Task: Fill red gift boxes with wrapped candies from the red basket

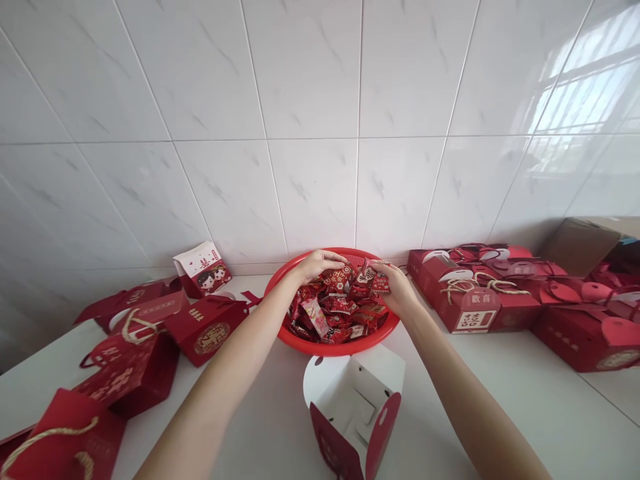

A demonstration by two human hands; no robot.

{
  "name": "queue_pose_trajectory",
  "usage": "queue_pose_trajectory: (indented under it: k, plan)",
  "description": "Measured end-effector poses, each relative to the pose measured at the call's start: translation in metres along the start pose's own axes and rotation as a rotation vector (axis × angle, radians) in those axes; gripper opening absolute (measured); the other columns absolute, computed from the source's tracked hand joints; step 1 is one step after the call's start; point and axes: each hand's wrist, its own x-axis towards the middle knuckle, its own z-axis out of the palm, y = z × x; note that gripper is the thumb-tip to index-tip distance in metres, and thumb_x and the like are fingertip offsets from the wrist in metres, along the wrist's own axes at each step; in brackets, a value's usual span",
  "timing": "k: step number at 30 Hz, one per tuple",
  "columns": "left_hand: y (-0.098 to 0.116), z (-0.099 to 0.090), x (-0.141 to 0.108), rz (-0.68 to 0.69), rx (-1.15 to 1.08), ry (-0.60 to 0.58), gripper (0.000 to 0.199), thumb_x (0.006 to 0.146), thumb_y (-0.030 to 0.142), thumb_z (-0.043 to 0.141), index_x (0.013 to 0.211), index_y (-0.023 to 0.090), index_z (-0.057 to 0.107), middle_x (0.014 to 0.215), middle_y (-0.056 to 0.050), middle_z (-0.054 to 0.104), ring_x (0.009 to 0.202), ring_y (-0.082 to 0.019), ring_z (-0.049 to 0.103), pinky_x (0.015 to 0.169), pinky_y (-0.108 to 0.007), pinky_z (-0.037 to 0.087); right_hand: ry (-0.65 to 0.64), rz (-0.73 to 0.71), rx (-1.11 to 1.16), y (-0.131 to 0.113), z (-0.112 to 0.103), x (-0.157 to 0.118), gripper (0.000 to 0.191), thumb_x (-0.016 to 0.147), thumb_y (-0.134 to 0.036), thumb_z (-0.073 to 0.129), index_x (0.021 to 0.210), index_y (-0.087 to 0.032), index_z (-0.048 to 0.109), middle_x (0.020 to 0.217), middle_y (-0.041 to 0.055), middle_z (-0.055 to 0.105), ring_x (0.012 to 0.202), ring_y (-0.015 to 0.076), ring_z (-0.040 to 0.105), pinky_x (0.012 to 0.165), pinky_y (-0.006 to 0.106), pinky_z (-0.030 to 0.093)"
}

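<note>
A red plastic basket (330, 350) by the wall holds many red-wrapped candies (340, 305). Over its left side, my left hand (317, 265) is closed on a red candy packet (337, 279). My right hand (395, 283) reaches over the right side, its fingers closed on a small red packet (381, 283). Both hands are close together above the heap, and the wrappers partly hide behind the fingers. Nearer to me than the basket stands an open dark red box (345, 427) with a white inside and raised flaps; its visible inside holds no candy.
Several red gift boxes (200, 327) with ribbons and rope handles sit on the left of the white table (270, 413). More closed red boxes (470, 310) are grouped on the right, with a brown carton (580, 247) behind them. A tiled wall (320, 193) rises behind the basket.
</note>
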Motion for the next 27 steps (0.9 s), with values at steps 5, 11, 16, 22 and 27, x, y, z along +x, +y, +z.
queue_pose_trajectory:
  k: [5,11,16,22,27]
  plan:
    - [-0.003,0.002,0.003,0.058,0.086,0.04,0.023,0.066,0.025,0.084,0.086,0.016,0.078,0.086,-0.004,0.077,0.08,-0.018,0.069,0.082,-0.032,0.054,-0.026,-0.013,-0.026,0.001,-0.001,0.001,0.009,0.063,-0.011,0.073,0.068,-0.019,0.071,0.066,0.0006,0.073,0.058,0.0153,0.067,0.053,0.024,0.054]
    - [-0.003,0.0,0.0,0.024,0.268,-0.077,0.015,0.069,0.024,0.072,0.081,0.019,0.08,0.086,-0.002,0.078,0.085,-0.02,0.07,0.083,-0.029,0.054,-0.052,-0.023,-0.037,0.003,-0.004,0.002,0.01,0.065,-0.012,0.076,0.071,-0.018,0.071,0.066,0.001,0.072,0.056,0.0154,0.067,0.051,0.024,0.052]
    - [-0.019,-0.01,0.004,-0.066,0.765,-0.217,0.023,0.066,0.023,0.072,0.088,0.024,0.081,0.093,-0.002,0.08,0.089,-0.023,0.071,0.078,-0.027,0.053,-0.039,-0.022,-0.029,0.003,-0.002,0.001,0.007,0.067,-0.011,0.073,0.07,-0.017,0.073,0.066,0.0022,0.073,0.06,0.0164,0.068,0.054,0.025,0.054]
    - [-0.039,-0.007,0.018,-0.106,0.963,-0.186,0.043,0.057,0.022,0.075,0.099,0.028,0.078,0.11,-0.004,0.077,0.098,-0.028,0.071,0.081,-0.028,0.052,-0.035,-0.027,-0.024,0.003,-0.004,0.002,0.01,0.064,-0.011,0.075,0.07,-0.018,0.073,0.065,0.0014,0.073,0.057,0.0168,0.068,0.05,0.025,0.052]
    - [-0.042,0.004,0.021,-0.215,1.066,-0.25,0.058,0.05,0.033,0.081,0.108,0.029,0.076,0.131,-0.009,0.069,0.108,-0.036,0.067,0.08,-0.034,0.054,-0.04,-0.054,-0.044,0.003,-0.005,0.003,0.01,0.063,-0.014,0.077,0.071,-0.019,0.073,0.067,0.0016,0.074,0.062,0.019,0.069,0.053,0.026,0.054]
